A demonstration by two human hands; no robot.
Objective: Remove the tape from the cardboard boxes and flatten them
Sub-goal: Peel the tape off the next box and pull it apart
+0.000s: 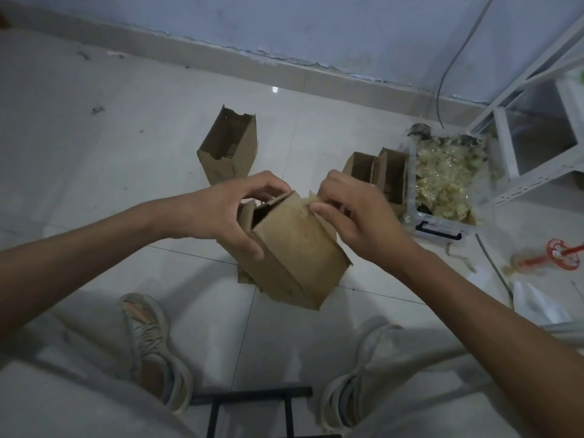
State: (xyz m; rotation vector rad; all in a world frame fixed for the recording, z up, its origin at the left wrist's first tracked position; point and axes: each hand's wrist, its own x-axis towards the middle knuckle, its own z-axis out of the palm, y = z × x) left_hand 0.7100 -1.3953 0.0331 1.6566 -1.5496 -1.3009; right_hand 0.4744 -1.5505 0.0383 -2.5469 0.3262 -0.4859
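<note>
The left hand [235, 213] keeps a curled grip on the cardboard box [294, 251]; the right hand [357, 213] pinches tape [309, 202] at its top edge.

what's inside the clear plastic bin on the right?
The clear plastic bin holds a heap of crumpled yellowish tape scraps, with a few dark bits at the edges. Anything beneath the heap is covered.

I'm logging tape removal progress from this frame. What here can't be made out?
Head view only:
- Tape strip: blurred, and the right hand that pinches it covers most of it.
- Held cardboard box: its underside faces away; the left hand covers its near corner.
- Two boxes beside the plastic bin: the right hand hides their lower parts.
- Metal shelf: cut off by the right edge.
</note>
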